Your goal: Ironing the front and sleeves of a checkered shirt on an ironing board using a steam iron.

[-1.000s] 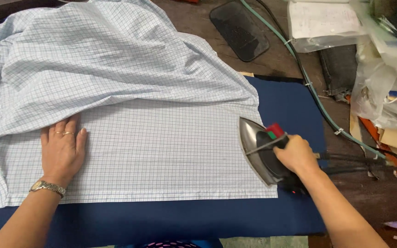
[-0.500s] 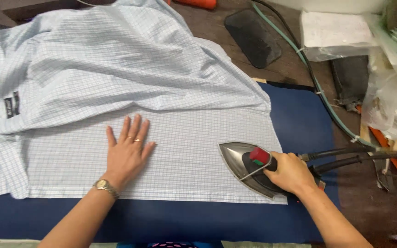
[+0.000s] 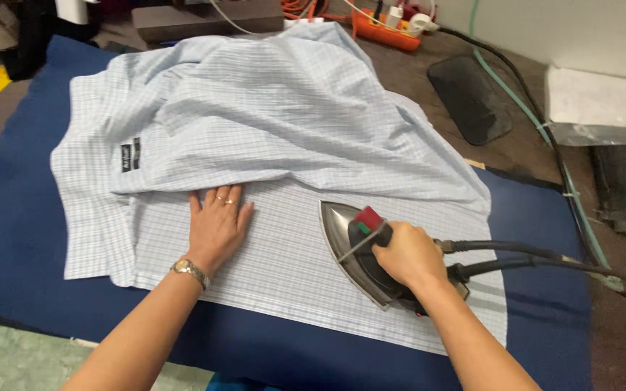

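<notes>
On the blue padded board [image 3: 30, 217], a pale checked shirt [image 3: 269, 130] lies with its upper part bunched and its lower panel spread flat toward the near edge. Left hand [image 3: 215, 228] rests palm-down on the flat panel just below the bunched fold, fingers extended and slightly spread. Right hand [image 3: 407, 257] grips the handle of the iron [image 3: 353, 250], fingers wrapped closed, the sole's tip pointing left. Flat cloth lies open between both hands. Bare board shows beyond the shirt's left, near and right edges.
</notes>
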